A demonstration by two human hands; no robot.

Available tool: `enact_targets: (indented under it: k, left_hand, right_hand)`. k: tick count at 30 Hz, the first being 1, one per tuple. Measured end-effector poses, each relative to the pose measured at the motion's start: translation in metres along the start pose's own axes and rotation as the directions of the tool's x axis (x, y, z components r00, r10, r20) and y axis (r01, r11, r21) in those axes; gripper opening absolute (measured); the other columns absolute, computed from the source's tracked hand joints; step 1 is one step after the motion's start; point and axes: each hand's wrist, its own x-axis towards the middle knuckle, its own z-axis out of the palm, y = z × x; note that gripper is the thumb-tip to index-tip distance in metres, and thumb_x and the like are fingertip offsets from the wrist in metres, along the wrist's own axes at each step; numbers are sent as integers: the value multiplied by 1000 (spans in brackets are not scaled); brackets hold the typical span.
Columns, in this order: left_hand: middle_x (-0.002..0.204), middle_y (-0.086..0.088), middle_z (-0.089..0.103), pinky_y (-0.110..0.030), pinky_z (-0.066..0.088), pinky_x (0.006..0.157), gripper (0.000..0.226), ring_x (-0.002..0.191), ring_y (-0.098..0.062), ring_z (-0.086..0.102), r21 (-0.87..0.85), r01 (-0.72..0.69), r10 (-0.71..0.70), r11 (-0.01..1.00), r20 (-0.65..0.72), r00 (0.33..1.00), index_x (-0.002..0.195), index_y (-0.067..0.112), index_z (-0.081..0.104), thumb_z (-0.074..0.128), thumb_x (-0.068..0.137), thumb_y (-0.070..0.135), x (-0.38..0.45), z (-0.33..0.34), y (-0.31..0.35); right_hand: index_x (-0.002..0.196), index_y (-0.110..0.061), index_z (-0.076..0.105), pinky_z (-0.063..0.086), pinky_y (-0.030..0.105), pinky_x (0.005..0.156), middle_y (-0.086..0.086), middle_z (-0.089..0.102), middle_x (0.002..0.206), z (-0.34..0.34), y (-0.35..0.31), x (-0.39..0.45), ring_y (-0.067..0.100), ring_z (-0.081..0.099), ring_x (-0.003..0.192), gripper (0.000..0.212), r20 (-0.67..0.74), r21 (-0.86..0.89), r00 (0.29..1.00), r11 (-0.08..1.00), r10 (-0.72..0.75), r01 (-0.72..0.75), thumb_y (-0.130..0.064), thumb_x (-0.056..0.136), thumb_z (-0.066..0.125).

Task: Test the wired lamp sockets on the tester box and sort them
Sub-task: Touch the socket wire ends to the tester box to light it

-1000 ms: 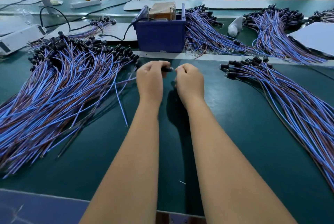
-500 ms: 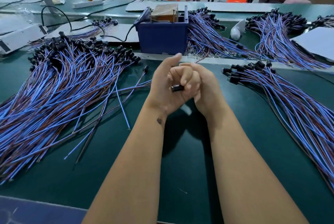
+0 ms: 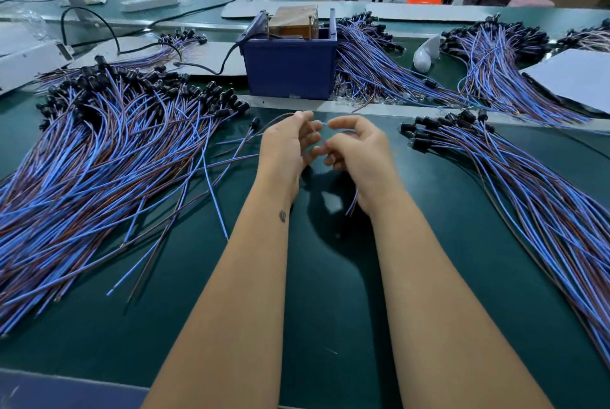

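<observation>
Both hands have parted since half a second ago, when they were clasped around one black socket. Now the left hand (image 3: 290, 148) pinches brown and blue leads — the right hand (image 3: 358, 153) has its grip curled on the same wired socket (image 3: 352, 205), whose wires trail below the wrist. Judged: leads being spread for the tester box (image 3: 290, 68), which stands apart on the surface (image 3: 330, 309).

Left hand (image 3: 287, 148) and right hand (image 3: 358, 151) pinch a thin wire (image 3: 325, 124) above the green table (image 3: 330, 309).
</observation>
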Motion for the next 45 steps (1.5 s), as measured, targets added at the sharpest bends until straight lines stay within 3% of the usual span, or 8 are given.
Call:
enact_targets:
  k: [8, 12, 18, 25, 28, 37, 41, 45]
  left_hand:
    - [84, 0, 67, -21, 53, 61, 28, 77, -10, 65, 51, -200, 201, 979, -32, 979, 90, 15, 65, 42, 104, 10, -1, 5, -4]
    - [68, 1, 61, -23, 49, 68, 30, 67, -11, 57, 31, -384, 384, 923, 5, 923, 85, 13, 66, 42, 102, 5, -5, 12, -5]
    - [49, 3, 30, -23, 24, 45, 32, 43, -11, 30, -168, -56, 101, 984, 273, 957, 58, 13, 39, 31, 88, 7, -15, 17, 0]
    - [43, 4, 38, -24, 25, 49, 49, 39, -12, 33, 256, 22, -74, 967, 195, 978, 56, 16, 47, 39, 103, 26, -10, 28, -15]
    - [51, 4, 55, -22, 42, 50, 42, 44, -8, 50, 257, -106, 74, 960, 131, 989, 68, 12, 58, 40, 105, 20, -8, 24, -20]
    - [91, 1, 68, -23, 53, 76, 28, 85, -8, 67, 331, -290, 290, 898, 50, 956, 91, 19, 65, 42, 101, 7, -6, 20, -22]
    - [84, 12, 62, -8, 47, 58, 30, 65, 12, 59, 244, -285, 278, 927, 66, 958, 100, 22, 66, 41, 101, 6, -12, 23, -17]
    - [105, -1, 67, -30, 49, 93, 31, 99, -14, 62, 244, -249, 225, 937, 120, 967, 103, 26, 67, 40, 102, 11, -16, 27, -17]
  right_hand:
    - [78, -8, 59, 46, 19, 48, 4, 63, 57, 6, -2, -6, 12, 59, 48, 22, 192, -94, 981, 994, -31, 49, 10, 83, 48]
    - [76, -12, 63, 39, 20, 47, 3, 53, 61, 0, -3, -3, 14, 48, 54, 20, -18, 35, 998, 998, -57, 57, -4, 88, 49]
    - [79, -10, 64, 45, 23, 54, 1, 64, 61, -2, -4, 2, 12, 54, 50, 33, 29, 124, 996, 989, 82, -85, -20, 99, 40]
    - [64, -10, 53, 30, 24, 46, 1, 45, 51, -4, -4, 3, 13, 36, 43, 38, -12, 179, 991, 975, 136, -132, -21, 99, 44]
    - [104, 13, 59, 39, 22, 48, 9, 54, 74, 0, -3, 2, 11, 47, 56, 33, -14, 133, 994, 985, 111, -109, -14, 100, 40]
    - [106, -16, 65, 54, 43, 91, 8, 68, 109, 4, 6, 4, 23, 66, 98, 18, -118, -130, 993, 991, 0, -16, -10, 95, 53]
    - [98, -11, 66, 55, 36, 73, 12, 69, 97, 4, 6, 3, 20, 64, 85, 13, -127, -143, 992, 990, 1, -20, -17, 96, 54]
    - [90, -8, 68, 51, 38, 68, 6, 71, 79, 5, 4, 0, 18, 63, 72, 19, -39, -156, 998, 987, 44, -49, -23, 93, 55]
